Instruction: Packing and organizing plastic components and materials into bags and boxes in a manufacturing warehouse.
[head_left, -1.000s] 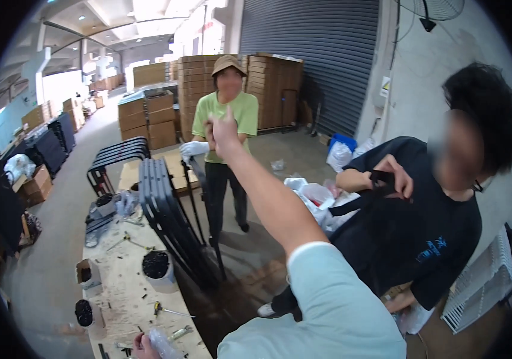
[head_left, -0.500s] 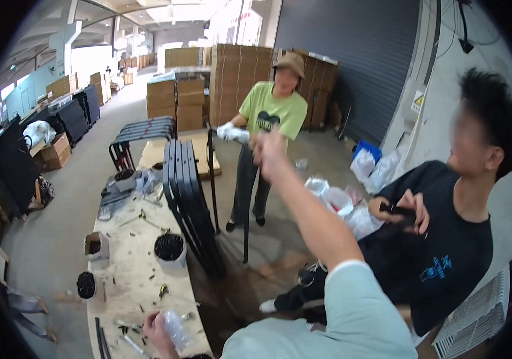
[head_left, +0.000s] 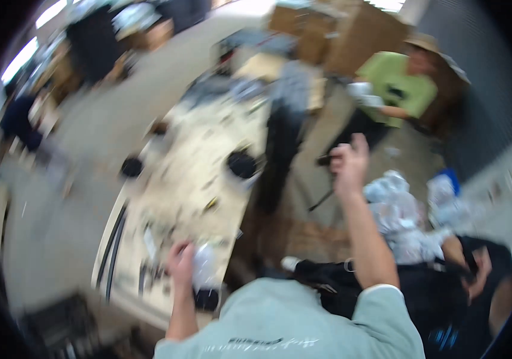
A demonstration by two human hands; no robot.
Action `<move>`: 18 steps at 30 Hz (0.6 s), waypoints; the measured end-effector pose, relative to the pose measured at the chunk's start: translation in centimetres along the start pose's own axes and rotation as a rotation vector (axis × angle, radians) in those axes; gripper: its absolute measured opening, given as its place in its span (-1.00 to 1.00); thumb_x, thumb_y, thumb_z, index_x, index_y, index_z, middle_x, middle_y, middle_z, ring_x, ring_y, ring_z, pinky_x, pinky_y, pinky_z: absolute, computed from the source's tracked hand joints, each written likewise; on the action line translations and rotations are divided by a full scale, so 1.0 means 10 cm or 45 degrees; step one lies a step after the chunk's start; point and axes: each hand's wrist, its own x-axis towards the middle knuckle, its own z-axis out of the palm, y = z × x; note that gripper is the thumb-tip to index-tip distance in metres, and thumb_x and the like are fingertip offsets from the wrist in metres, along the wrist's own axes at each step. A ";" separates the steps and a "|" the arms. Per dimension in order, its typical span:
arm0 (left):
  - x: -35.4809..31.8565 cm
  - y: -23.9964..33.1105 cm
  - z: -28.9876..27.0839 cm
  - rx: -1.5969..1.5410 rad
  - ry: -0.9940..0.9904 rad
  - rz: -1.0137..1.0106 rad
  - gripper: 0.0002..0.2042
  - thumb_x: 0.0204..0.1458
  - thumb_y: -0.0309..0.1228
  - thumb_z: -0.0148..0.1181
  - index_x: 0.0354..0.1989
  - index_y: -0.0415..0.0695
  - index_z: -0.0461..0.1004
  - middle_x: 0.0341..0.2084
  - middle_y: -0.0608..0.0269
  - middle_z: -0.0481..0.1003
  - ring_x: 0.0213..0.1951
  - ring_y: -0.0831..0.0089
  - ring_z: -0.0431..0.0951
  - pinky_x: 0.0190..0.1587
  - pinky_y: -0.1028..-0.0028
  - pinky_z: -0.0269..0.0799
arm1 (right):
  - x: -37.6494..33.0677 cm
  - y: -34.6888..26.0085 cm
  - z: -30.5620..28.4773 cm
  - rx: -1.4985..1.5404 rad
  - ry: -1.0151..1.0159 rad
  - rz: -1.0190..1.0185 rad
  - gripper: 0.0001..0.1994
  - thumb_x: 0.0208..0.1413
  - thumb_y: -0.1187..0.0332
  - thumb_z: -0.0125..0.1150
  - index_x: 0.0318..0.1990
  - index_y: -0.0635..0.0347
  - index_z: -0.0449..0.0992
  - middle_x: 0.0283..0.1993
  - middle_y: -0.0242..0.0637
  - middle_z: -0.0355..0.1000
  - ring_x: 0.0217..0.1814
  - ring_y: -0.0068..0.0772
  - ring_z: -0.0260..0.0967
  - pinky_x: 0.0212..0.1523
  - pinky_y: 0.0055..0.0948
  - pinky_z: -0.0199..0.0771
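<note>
Fingers [head_left: 185, 258] of the left hand [head_left: 179, 266] are curled around a clear plastic bottle [head_left: 204, 268], held low over the near edge of the pale worktable [head_left: 178, 197]. The right hand [head_left: 348, 164] is raised well above the table; motion blur prevents telling whether its fingers are spread or closed on anything. Risk: the bottle is gripped from one side only, so a jolt could tip it onto the table. A small black pot [head_left: 207, 299] sits just below the bottle. Two more black pots [head_left: 242, 163] stand farther back, amid scattered debris. A stack of dark trays [head_left: 280, 155] flanks the table's right edge. A person in a green shirt [head_left: 397, 84] stands beyond.
</note>
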 end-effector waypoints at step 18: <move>-1.27 1.08 -0.12 0.377 0.970 -0.243 -0.82 -0.01 -0.46 0.13 -0.27 -0.27 0.50 -0.42 0.30 0.49 -0.34 0.57 0.43 -0.22 0.55 0.35 | 0.58 0.56 0.83 -0.029 -0.762 0.398 -0.78 0.17 0.45 0.00 -0.04 0.26 0.32 -0.57 -0.42 0.26 -0.65 -0.68 0.09 -0.65 -0.66 0.10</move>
